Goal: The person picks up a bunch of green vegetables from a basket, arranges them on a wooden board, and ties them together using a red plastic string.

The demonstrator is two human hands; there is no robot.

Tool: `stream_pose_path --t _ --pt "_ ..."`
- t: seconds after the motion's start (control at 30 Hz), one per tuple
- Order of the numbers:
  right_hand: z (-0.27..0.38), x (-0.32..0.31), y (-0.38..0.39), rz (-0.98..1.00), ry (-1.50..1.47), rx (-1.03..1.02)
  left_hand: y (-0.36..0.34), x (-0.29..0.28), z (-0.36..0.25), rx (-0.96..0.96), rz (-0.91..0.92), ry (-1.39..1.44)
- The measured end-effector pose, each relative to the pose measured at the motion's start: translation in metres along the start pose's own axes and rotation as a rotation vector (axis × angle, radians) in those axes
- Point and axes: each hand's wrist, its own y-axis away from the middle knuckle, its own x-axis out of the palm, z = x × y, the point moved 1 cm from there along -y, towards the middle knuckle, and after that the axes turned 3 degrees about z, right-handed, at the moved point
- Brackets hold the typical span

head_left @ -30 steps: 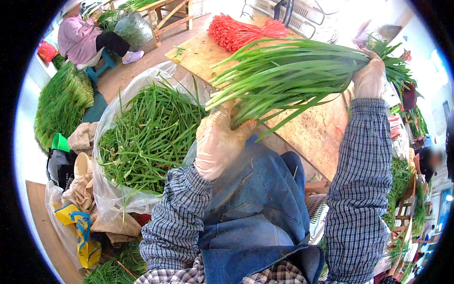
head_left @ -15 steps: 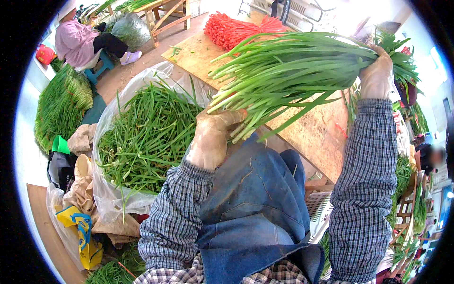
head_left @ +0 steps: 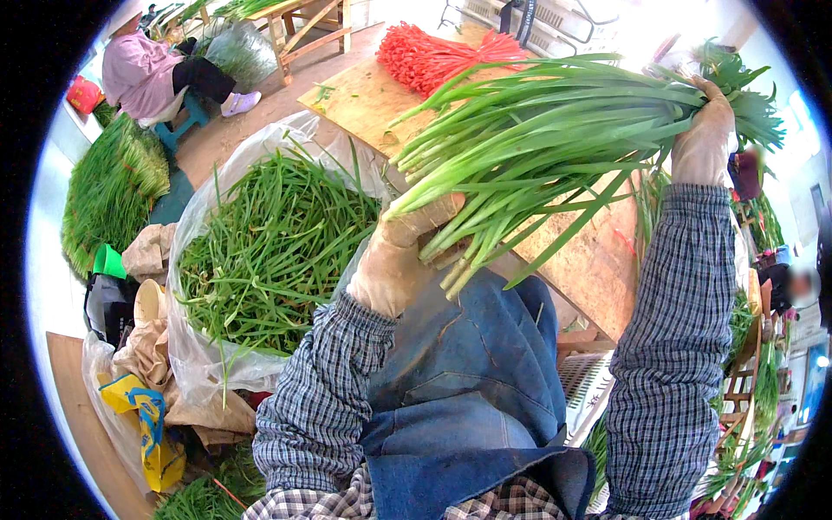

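A thick bunch of garlic chives [head_left: 537, 139] stretches between my hands, above the wooden board [head_left: 581, 251] and my lap. My right hand [head_left: 706, 130] is wrapped round its leafy end, and dark green leaf tips stick out beyond the hand. Down at the pale stem ends, my left hand [head_left: 403, 247] has its thumb laid across some stalks, with its other fingers mostly hidden. The stem ends fan out loosely on both sides of that thumb. Both hands look to be in thin, pale gloves.
Left of my knees stands a clear plastic bag [head_left: 186, 321] full of loose green leaves [head_left: 269, 251]. Red ties [head_left: 446, 56] lie bundled on the board's far side. More chives [head_left: 113, 191] are heaped at the left, near a person [head_left: 143, 74] seated on a blue stool [head_left: 184, 121].
The bunch has tilted and its stem ends have spread further apart and lower. My right hand has shifted slightly right. My left hand has turned a little among the stalks.
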Motion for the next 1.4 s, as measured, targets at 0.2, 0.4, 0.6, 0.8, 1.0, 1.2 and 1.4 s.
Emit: stream_pose_path --t 0.2,0.4,0.6,0.8,1.0,1.2,1.4 --pt "-0.021 0.004 -0.007 -0.008 -0.074 0.024 0.001 -0.002 -0.005 -0.043 -0.068 -0.082" --pt "-0.03 -0.01 -0.007 0.043 0.019 0.051 0.025 0.005 -0.009 -0.039 -0.007 -0.14" --pt "-0.058 -0.027 -0.03 0.033 -0.011 0.177 0.048 0.004 -0.018 -0.067 -0.014 -0.212" --pt "-0.051 -0.051 -0.051 -0.017 -0.029 0.084 0.126 -0.076 -0.081 0.35 -0.076 -0.369" --pt "-0.071 -0.09 -0.102 0.213 0.096 -0.021 0.202 -0.175 -0.148 0.222 -0.863 -1.957" --pt "-0.071 -0.096 -0.108 0.179 0.405 -0.081 0.089 -0.039 -0.049 0.317 -0.471 -1.308" --pt "-0.067 -0.057 -0.065 0.138 0.36 -0.032 0.013 0.022 -0.002 0.223 -0.244 -0.687"
